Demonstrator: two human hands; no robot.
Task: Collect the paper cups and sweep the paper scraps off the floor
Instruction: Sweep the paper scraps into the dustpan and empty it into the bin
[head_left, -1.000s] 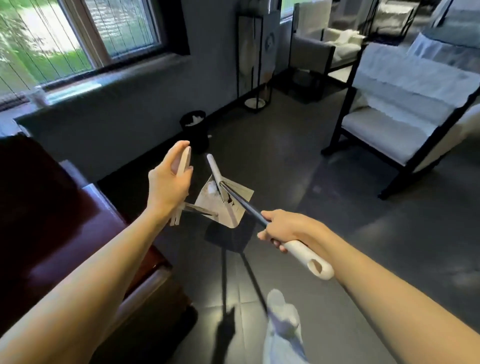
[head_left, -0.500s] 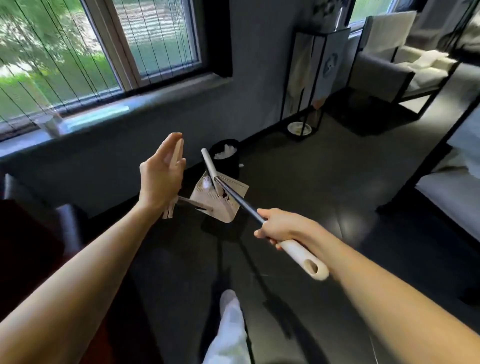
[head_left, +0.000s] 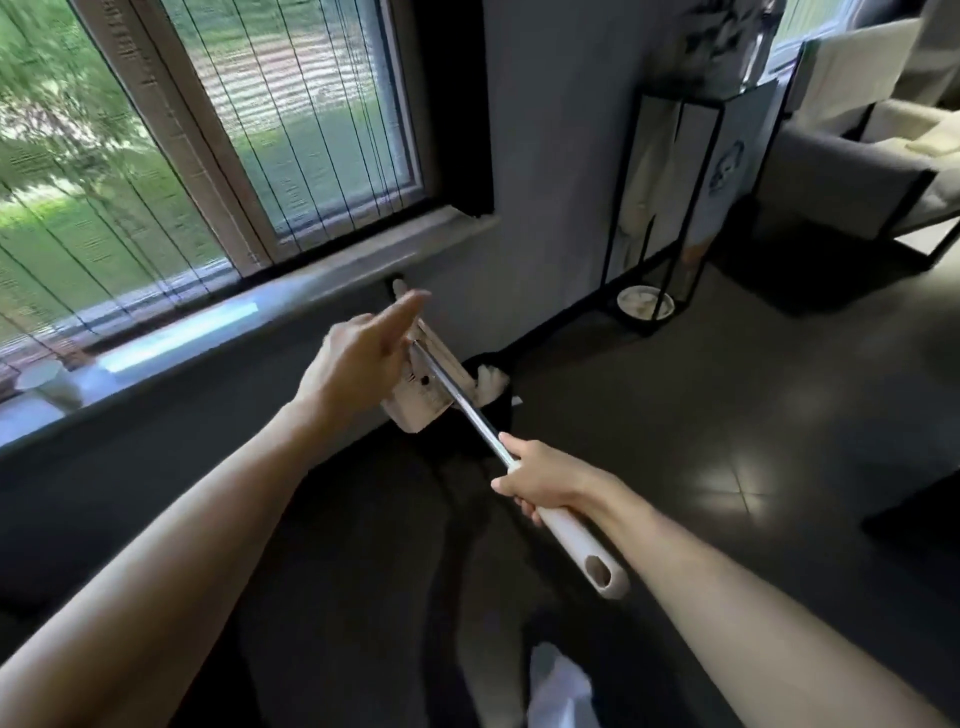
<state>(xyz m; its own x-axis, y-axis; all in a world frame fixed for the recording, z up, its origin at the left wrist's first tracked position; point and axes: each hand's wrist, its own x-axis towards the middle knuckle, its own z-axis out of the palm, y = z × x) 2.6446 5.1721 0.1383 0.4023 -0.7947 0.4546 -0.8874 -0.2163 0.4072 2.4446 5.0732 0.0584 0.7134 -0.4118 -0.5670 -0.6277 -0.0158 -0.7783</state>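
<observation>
My right hand (head_left: 540, 478) grips the long metal-and-white handle (head_left: 571, 525) of a beige dustpan (head_left: 423, 387). The pan hangs tilted just above a black trash bin (head_left: 498, 415) by the wall, with white crumpled paper (head_left: 491, 382) showing at the bin's mouth. My left hand (head_left: 358, 358) is against the pan's left side with its forefinger stretched out. It holds a white brush, of which only the tip (head_left: 400, 286) shows above the fingers. A paper cup (head_left: 49, 384) stands on the window sill at far left.
A black-framed stand (head_left: 714, 182) with a white dish (head_left: 644, 302) at its base is against the wall to the right of the bin. A grey armchair (head_left: 852, 176) sits at far right. The window sill (head_left: 311, 291) juts out above the bin. My white shoe (head_left: 561, 686) is on the dark floor.
I have come closer to the wall and the bin. The dustpan has gone from the open floor to over the bin, and my left hand with the brush has moved along with it.
</observation>
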